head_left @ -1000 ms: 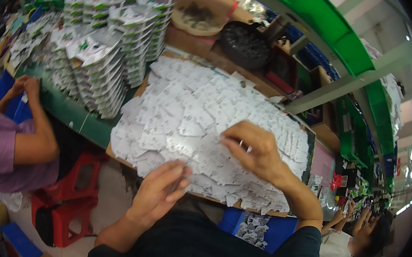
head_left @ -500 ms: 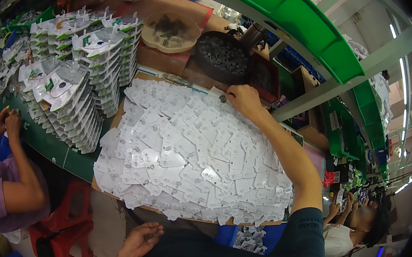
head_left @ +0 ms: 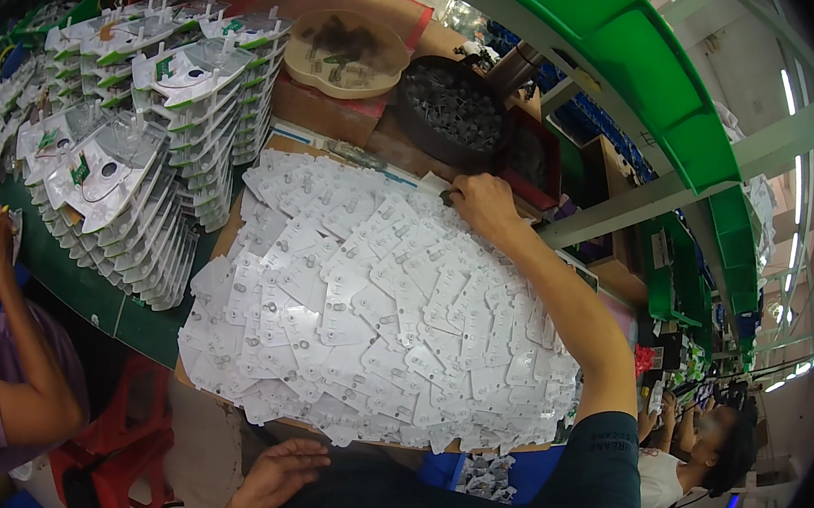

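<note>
Because the green tabletop (head_left: 134, 317) carries so much at once, any jolt to it could unsettle several piles together. Across it the white plastic parts (head_left: 371, 310) lie in a thick, overlapping spread; some appear to overhang at the near side, so a nudge from the wearer's body could send them down. To the left, the stacked white-and-green assemblies (head_left: 102, 177) appear to lean, and a sideways knock could topple them into the spread. The right forearm (head_left: 571, 313) passes over the spread's right side; lowered or swept back, it could drag loose parts along. Beyond the far side stands the well-filled round black tray (head_left: 427, 145), close enough to the right hand (head_left: 484, 203) that a careless knuckle could tip it. That hand's fingers are bent together; whether they clamp anything I cannot tell. The left hand (head_left: 287, 470) hangs just off the near side, fingers loosely apart from the thumb, nothing visible in it. Smallest, a dark piece (head_left: 447, 198) lies at the right fingertips, easily lost among the parts if pinched poorly.
</note>
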Available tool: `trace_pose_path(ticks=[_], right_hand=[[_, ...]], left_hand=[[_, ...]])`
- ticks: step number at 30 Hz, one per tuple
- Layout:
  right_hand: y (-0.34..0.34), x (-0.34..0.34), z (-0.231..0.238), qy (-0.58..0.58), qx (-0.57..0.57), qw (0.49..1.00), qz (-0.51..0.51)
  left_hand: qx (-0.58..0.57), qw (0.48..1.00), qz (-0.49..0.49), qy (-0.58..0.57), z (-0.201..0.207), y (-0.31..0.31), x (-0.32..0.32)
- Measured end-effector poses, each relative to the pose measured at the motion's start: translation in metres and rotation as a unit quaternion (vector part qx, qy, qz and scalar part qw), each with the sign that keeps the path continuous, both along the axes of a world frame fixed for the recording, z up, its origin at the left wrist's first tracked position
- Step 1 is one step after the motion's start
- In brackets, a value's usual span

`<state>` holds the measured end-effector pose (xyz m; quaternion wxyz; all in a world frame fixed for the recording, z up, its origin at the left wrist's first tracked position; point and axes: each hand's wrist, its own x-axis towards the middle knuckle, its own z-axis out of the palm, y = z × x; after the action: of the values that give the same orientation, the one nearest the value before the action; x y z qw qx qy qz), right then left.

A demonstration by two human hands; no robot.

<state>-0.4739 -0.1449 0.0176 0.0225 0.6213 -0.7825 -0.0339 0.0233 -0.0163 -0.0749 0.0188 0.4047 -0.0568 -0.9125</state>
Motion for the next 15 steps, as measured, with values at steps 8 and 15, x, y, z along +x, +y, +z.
trace_pose_path(ticks=[8,15], right_hand=[[0.001,-0.001,-0.005,-0.004,-0.001,1.0,-0.013],[0.007,0.006,0.015,-0.038,-0.039,0.998,-0.038]], left_hand=[[-0.003,0.998,-0.003,0.059,0.005,0.008,0.004],[0.002,0.995,-0.001,0.101,0.016,0.015,0.003]])
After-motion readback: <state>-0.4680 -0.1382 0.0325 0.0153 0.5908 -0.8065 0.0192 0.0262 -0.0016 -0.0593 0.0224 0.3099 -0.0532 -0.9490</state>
